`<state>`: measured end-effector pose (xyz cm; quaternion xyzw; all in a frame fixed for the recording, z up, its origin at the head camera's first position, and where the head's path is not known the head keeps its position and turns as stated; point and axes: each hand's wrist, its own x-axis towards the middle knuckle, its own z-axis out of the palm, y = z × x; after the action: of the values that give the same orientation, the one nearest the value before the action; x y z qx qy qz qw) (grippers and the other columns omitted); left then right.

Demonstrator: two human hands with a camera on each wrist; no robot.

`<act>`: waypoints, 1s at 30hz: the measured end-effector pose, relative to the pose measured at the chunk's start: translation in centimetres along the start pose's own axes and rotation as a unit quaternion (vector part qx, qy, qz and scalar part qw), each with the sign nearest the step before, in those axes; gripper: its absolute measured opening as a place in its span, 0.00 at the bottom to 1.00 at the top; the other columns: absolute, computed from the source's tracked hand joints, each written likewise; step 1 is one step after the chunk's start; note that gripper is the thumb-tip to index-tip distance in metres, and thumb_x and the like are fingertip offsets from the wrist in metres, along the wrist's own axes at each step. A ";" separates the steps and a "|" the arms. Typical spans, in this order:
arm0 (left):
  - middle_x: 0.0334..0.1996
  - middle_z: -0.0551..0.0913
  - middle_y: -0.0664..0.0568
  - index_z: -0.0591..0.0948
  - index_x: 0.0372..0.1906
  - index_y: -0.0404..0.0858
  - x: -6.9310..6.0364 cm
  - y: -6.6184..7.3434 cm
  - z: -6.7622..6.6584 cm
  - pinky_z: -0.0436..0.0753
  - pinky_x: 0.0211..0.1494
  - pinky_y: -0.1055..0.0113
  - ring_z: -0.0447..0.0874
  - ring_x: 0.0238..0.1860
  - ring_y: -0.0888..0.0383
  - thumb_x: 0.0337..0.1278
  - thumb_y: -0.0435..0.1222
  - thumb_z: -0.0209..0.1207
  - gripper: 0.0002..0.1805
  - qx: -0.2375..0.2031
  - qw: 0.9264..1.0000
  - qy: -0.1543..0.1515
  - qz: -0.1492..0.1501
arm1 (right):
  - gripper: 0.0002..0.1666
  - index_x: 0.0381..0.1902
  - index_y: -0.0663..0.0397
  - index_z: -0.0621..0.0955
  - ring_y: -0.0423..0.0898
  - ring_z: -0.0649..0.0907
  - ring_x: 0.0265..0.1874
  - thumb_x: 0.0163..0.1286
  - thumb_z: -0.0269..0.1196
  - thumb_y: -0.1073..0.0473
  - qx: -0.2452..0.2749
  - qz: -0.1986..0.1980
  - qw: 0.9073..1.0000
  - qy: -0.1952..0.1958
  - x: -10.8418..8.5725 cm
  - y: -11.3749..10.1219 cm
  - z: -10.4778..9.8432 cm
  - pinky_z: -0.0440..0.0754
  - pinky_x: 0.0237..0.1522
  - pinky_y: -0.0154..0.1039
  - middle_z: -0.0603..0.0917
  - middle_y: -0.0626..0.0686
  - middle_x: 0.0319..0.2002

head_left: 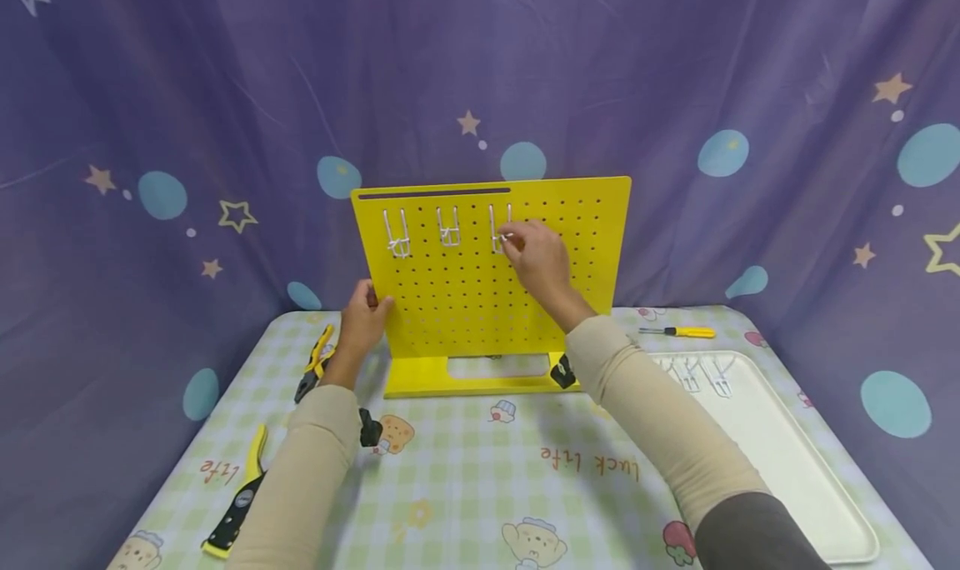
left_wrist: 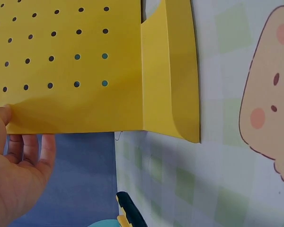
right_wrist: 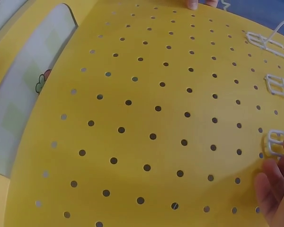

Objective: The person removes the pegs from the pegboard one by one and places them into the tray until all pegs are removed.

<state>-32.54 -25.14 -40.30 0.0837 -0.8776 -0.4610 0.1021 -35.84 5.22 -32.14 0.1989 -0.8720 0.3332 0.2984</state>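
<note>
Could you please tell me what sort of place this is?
Probably an improvised indoor work area: a yellow pegboard with white wire hooks stands on a checked, cartoon-printed tablecloth, and a purple star-patterned curtain hangs behind it.

Pegboard (head_left: 472, 299) upright on a table (head_left: 465, 487), before a curtain (head_left: 420, 70); three hooks (head_left: 450, 238) in a row across its upper part. Left: pliers (head_left: 308, 380), with a hand tool (head_left: 242, 498) nearer the viewer. Right: a tray (head_left: 787, 478) with loose hooks (head_left: 722, 382) at its far end, a screwdriver (head_left: 692, 332) behind it.

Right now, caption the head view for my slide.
Left hand grips a yellow pegboard; right hand pinches a white hook.
</note>
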 end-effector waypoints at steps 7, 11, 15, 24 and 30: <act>0.58 0.79 0.40 0.66 0.65 0.42 0.0 0.0 0.2 0.78 0.66 0.46 0.80 0.61 0.42 0.78 0.41 0.52 0.19 -0.003 1.000 0.007 -0.011 | 0.09 0.46 0.46 0.89 0.47 0.85 0.38 0.73 0.65 0.54 -0.012 -0.007 1.000 0.021 -0.2 0.0 0.0 0.81 0.37 0.41 0.86 0.51 0.38; 0.58 0.79 0.39 0.66 0.66 0.42 0.1 0.0 0.3 0.79 0.66 0.46 0.80 0.61 0.42 0.78 0.41 0.52 0.19 0.000 1.000 0.011 -0.008 | 0.09 0.45 0.46 0.90 0.47 0.85 0.38 0.73 0.65 0.53 -0.016 -0.007 1.000 0.023 -0.2 0.0 -0.1 0.81 0.36 0.41 0.84 0.51 0.37; 0.58 0.79 0.39 0.67 0.65 0.42 0.1 0.0 0.3 0.79 0.65 0.46 0.80 0.61 0.42 0.77 0.42 0.52 0.19 0.000 1.000 0.011 -0.006 | 0.09 0.44 0.46 0.90 0.47 0.85 0.37 0.73 0.65 0.53 -0.015 -0.017 0.999 0.029 -0.1 -0.1 -0.4 0.81 0.34 0.40 0.84 0.51 0.36; 0.57 0.79 0.39 0.67 0.65 0.42 0.0 -0.1 0.3 0.79 0.65 0.45 0.80 0.61 0.42 0.77 0.42 0.52 0.19 0.001 1.000 0.009 -0.005 | 0.09 0.43 0.47 0.90 0.47 0.86 0.35 0.72 0.66 0.53 -0.013 -0.035 0.998 0.046 -0.2 0.2 -0.2 0.83 0.34 0.39 0.84 0.51 0.36; 0.59 0.79 0.40 0.67 0.65 0.42 0.2 0.0 0.2 0.78 0.66 0.46 0.80 0.62 0.43 0.77 0.42 0.51 0.18 0.004 1.000 0.008 -0.009 | 0.08 0.42 0.48 0.89 0.46 0.86 0.34 0.72 0.66 0.54 -0.005 -0.055 0.997 0.057 -0.2 0.0 -0.5 0.86 0.37 0.39 0.85 0.51 0.37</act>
<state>-32.75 -24.97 -40.39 0.0960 -0.8778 -0.4577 0.1041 -35.51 5.64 -31.96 0.2257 -0.8431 0.3223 0.3666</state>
